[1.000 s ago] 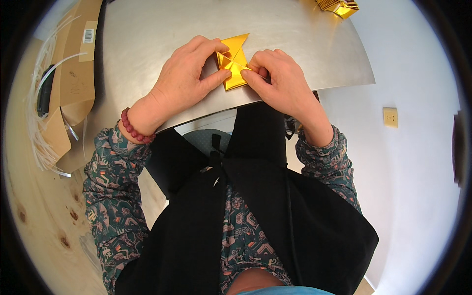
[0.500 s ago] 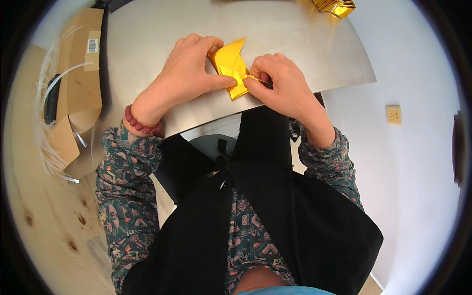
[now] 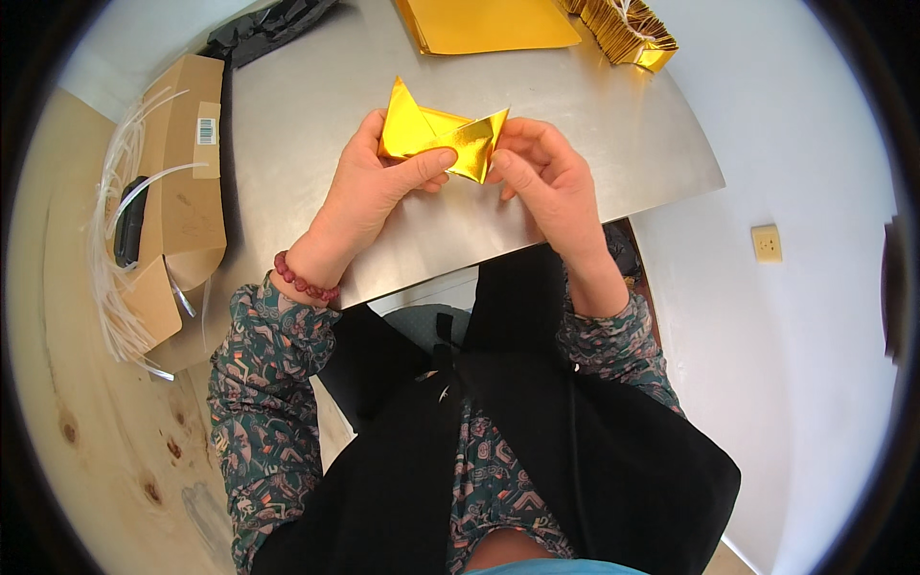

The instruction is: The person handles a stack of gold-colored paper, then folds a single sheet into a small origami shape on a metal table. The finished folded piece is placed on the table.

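A sheet of shiny gold foil paper (image 3: 470, 144), folded into a boat-like shape with two raised points, is held above the metal table. My left hand (image 3: 379, 182) grips its left part, thumb across the front and fingers behind. At the right end, my right hand (image 3: 551, 177) has its fingers curled and its thumb against the edge of the folded foil paper. Some of the fingertips of both hands are hidden behind the paper.
The metal table (image 3: 297, 125) has a curved right edge. Flat gold sheets (image 3: 489, 29) and a bundle of folded gold pieces (image 3: 628, 38) lie at its far side. Black plastic (image 3: 273, 29) is at the far left. An open cardboard box (image 3: 187, 240) with clear strips (image 3: 120, 307) stands on the left.
The folded foil paper has been lifted and turned, and now shows two raised points. My right hand has shifted to its right end. The view has moved, showing more of the table's far side.
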A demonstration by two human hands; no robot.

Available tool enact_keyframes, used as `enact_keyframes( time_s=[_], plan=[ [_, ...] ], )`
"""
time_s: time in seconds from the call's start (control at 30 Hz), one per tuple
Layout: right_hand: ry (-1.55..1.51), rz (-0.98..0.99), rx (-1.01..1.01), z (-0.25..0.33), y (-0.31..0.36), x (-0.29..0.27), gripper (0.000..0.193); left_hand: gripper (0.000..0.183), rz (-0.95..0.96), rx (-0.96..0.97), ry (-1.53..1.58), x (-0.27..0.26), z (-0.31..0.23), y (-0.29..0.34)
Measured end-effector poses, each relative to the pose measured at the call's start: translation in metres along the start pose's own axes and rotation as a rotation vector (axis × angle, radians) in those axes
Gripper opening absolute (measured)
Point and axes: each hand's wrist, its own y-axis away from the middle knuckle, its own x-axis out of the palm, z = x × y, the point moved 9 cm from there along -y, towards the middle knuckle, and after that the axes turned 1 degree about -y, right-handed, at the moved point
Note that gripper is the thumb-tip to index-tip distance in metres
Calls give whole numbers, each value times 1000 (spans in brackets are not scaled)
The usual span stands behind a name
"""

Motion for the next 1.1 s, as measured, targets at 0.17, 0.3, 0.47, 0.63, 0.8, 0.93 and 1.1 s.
enact_keyframes(
  time_s=[0.17, 0.3, 0.47, 0.63, 0.8, 0.93, 1.1],
  plan=[
    [60, 68, 20, -4, 5, 12, 23, 49, 87, 6, 35, 4, 7, 2],
    [66, 68, 9, -4, 5, 12, 22, 45, 99, -86, 64, 4, 15, 3],
    [57, 67, -14, -3, 8, 12, 21, 41, 103, -79, 66, 7, 11, 4],
    [116, 89, 5, -4, 9, 15, 18, 42, 69, -88, 82, 3, 11, 4],
    [94, 83, 43, -5, 8, 13, 19, 42, 93, -101, 110, 3, 13, 4],
    [131, 109, 52, -6, 6, 14, 22, 39, 90, -76, 114, 1, 13, 4],
    [148, 162, 58, -9, 7, 20, 22, 39, 104, -76, 123, 2, 12, 5]
  ],
)
